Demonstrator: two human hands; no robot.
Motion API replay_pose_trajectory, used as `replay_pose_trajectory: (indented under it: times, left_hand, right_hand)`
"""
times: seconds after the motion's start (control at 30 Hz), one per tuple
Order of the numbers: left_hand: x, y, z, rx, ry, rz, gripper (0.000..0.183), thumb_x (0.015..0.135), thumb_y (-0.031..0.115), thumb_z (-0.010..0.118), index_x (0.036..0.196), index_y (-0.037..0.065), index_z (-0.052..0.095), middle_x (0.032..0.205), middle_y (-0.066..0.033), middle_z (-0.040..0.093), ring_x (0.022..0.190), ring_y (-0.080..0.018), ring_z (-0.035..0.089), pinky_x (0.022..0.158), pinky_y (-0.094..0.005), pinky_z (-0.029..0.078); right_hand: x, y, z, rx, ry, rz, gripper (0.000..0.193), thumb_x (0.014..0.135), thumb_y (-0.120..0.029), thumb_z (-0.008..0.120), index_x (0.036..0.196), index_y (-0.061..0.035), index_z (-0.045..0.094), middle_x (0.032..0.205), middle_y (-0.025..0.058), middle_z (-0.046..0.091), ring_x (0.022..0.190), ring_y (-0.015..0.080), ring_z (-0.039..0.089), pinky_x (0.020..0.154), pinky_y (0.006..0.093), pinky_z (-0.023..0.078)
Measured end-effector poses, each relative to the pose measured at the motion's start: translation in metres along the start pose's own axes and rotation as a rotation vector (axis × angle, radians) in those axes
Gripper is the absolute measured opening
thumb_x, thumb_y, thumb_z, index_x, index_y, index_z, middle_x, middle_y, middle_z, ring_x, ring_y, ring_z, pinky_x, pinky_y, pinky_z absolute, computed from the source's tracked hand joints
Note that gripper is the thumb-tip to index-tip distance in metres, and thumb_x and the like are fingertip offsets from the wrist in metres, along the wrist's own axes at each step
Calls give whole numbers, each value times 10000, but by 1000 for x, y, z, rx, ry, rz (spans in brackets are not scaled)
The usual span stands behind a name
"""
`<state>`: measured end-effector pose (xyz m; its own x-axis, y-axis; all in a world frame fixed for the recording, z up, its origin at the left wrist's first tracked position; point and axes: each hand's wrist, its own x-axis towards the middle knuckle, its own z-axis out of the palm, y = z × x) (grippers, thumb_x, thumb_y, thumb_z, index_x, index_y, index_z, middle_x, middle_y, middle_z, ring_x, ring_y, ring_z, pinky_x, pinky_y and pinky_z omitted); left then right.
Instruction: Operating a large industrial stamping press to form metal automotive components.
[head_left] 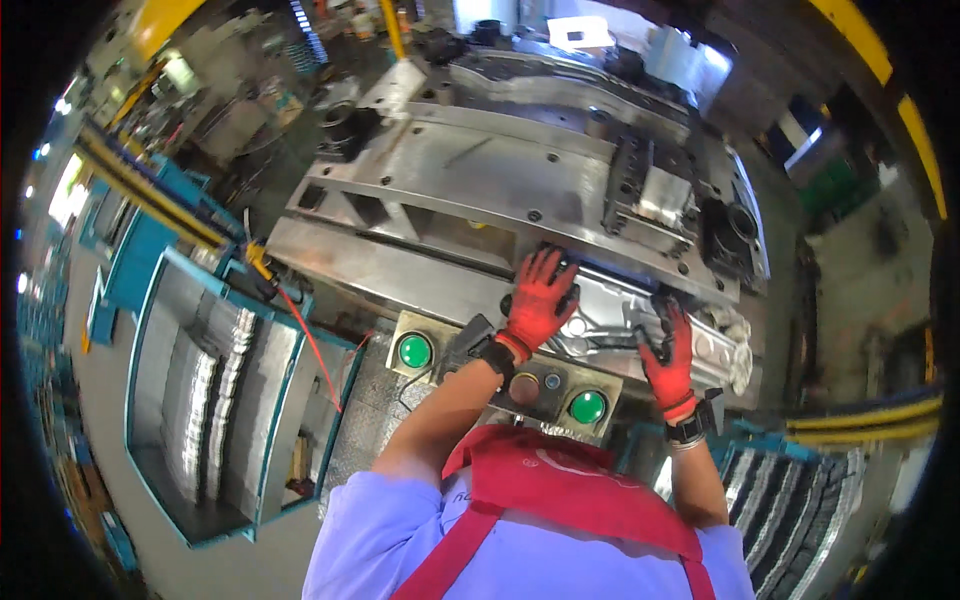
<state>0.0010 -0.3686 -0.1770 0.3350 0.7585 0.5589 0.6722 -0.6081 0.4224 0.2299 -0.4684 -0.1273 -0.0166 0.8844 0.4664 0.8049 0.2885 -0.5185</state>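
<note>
Both hands wear red gloves with dark fingertips. My left hand (pixel 543 300) lies on the press die's front ledge, fingers stretched forward and apart, by the left end of a shiny shaped metal part (pixel 600 318). At that part's right end is my right hand (pixel 668 355), its thumb and fingers closed about a grey edge. The part lies along the front of a big steel press die (pixel 480 175). Below the hands sits a control box with two green push buttons (pixel 414 350) and a reddish round button (pixel 524 388) between them. The undersides of my fingers are hidden.
At left stands a blue-framed bin (pixel 140 400) holding rows of metal parts (pixel 215 410). More stacked parts (pixel 790 510) sit at lower right. A white rag (pixel 739 350) lies by my right hand. A yellow air gun (pixel 258 260) with a red hose hangs left. Yellow-black bars flank the die.
</note>
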Motion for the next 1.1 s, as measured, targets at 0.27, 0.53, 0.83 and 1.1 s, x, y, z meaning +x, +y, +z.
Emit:
replay_pose_trajectory:
  times: [0.27, 0.53, 0.83, 1.1]
  left_hand:
    - [10, 8, -87, -106, 190, -167, 401, 730, 160, 636, 1119, 110, 552, 1137, -161, 524, 962, -351, 547, 810, -387, 469]
    - [109, -92, -161, 465, -63, -419, 339, 694, 221, 645, 1005, 96, 599, 985, -158, 574, 897, -338, 564, 761, -419, 472]
    - [148, -133, -169, 329, -257, -316, 268, 682, 227, 642, 890, 62, 612, 892, -140, 627, 863, -313, 599, 764, -393, 476]
    - [201, -205, -187, -558, 459, -252, 172, 756, -29, 605, 920, 19, 579, 825, -40, 620, 697, -119, 598, 589, -245, 493]
  right_hand:
    - [20, 41, 28, -423, -391, -55, 1045, 549, -565, 694, 1342, -23, 283, 1364, 219, 295, 1257, 369, 272, 1042, 529, 149]
    - [19, 40, 27, -434, -390, -61, 1063, 515, -514, 737, 1338, -18, 281, 1355, 219, 300, 1259, 378, 262, 1053, 515, 142]
    - [22, 40, 29, -402, -410, 23, 1100, 465, -548, 740, 1327, -21, 304, 1355, 208, 303, 1264, 380, 256, 1058, 517, 134]
    - [19, 48, 29, -380, -426, 57, 1120, 465, -610, 715, 1320, -6, 316, 1334, 238, 316, 1258, 394, 262, 1052, 534, 131]
